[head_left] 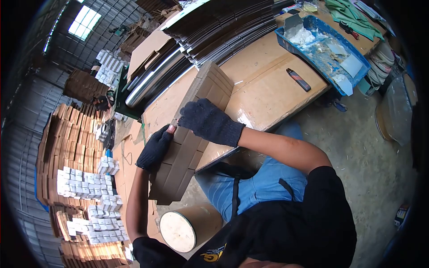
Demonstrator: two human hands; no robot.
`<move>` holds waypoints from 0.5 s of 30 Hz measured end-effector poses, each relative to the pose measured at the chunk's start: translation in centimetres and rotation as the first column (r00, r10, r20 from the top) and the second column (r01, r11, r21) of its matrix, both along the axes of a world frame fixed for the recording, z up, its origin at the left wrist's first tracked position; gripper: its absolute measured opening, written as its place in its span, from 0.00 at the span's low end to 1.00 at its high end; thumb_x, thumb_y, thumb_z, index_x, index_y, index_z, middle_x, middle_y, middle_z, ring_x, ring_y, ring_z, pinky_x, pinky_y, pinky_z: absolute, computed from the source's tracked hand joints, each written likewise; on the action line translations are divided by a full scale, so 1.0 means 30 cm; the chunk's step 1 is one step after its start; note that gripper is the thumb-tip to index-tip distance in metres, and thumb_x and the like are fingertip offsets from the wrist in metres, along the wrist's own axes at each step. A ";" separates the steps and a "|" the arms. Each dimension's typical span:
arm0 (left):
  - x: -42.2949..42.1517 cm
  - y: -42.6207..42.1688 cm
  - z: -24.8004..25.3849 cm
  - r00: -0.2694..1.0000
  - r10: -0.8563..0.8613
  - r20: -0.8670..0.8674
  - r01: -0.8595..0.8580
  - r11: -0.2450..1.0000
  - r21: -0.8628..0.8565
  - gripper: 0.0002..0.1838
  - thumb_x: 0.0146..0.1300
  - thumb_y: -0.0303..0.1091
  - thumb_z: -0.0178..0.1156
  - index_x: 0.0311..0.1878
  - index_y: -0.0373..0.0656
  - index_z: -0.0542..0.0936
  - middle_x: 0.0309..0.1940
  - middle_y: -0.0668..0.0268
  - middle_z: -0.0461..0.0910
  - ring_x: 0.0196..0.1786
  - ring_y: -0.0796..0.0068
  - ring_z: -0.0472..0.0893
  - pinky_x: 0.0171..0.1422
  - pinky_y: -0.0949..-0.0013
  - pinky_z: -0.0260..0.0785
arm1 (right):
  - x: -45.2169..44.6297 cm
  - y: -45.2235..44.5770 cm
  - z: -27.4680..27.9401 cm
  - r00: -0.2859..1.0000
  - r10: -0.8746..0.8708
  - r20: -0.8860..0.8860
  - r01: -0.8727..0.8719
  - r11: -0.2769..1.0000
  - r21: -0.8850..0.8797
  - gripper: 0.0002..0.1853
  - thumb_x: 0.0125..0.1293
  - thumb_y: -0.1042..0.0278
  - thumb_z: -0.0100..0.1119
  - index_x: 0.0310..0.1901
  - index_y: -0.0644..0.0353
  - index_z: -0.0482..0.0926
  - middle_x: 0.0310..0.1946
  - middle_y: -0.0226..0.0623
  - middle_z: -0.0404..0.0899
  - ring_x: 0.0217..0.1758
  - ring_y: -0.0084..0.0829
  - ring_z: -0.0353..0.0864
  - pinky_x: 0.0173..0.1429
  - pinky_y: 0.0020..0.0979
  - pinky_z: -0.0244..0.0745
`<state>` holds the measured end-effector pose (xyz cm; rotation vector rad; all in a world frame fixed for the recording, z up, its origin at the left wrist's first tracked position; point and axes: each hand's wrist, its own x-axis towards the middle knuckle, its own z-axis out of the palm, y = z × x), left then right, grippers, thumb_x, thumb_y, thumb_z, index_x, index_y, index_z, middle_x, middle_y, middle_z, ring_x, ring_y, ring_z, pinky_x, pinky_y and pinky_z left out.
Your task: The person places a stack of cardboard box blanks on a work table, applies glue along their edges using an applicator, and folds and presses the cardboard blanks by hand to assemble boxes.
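A thick stack of brown scored cardboard sheets [182, 154] is tilted across the near edge of the work table, its lower end hanging past the edge. My left hand [156, 148], in a dark knit glove with a bare thumb tip showing, grips the stack's left side. Curled over the stack's upper face near the same edge is my right hand [211, 123], gloved too. Its fingertips meet the cardboard close to my left thumb; whether they pinch a single sheet is hidden.
The cardboard-topped table [259, 67] carries a box cutter [298, 80], a blue tray [322, 49] smeared with white paste, and a green cloth [353, 20]. Stacked dark sheets [228, 29] lie behind. A cylindrical drum [178, 231] stands by my legs. White bundles [85, 185] fill the left.
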<state>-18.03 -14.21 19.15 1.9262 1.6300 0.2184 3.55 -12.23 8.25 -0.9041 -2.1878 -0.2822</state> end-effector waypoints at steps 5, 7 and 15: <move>-0.085 0.098 -0.055 0.993 0.071 0.089 -0.048 0.971 -0.234 0.33 0.79 0.62 0.49 0.59 0.37 0.83 0.52 0.61 0.85 0.55 0.71 0.79 0.67 0.65 0.68 | -0.006 -0.002 0.022 0.990 -0.044 -0.135 0.074 0.972 0.223 0.08 0.69 0.63 0.60 0.48 0.47 0.83 0.46 0.36 0.79 0.54 0.34 0.78 0.58 0.43 0.70; -0.033 0.059 -0.023 0.987 0.074 0.146 -0.040 0.974 -0.221 0.33 0.80 0.60 0.49 0.61 0.36 0.82 0.54 0.63 0.84 0.57 0.73 0.79 0.69 0.67 0.67 | -0.008 0.004 0.019 0.989 -0.039 -0.144 0.068 0.976 0.206 0.08 0.69 0.64 0.60 0.48 0.47 0.82 0.47 0.37 0.78 0.55 0.35 0.78 0.59 0.43 0.70; 0.045 0.031 -0.005 0.998 0.018 0.064 -0.017 1.000 -0.016 0.35 0.81 0.59 0.47 0.67 0.31 0.77 0.60 0.60 0.83 0.65 0.71 0.76 0.75 0.66 0.62 | 0.011 0.009 0.007 0.992 0.053 -0.112 -0.039 0.992 0.120 0.25 0.57 0.60 0.74 0.57 0.50 0.81 0.58 0.41 0.76 0.63 0.40 0.75 0.70 0.49 0.65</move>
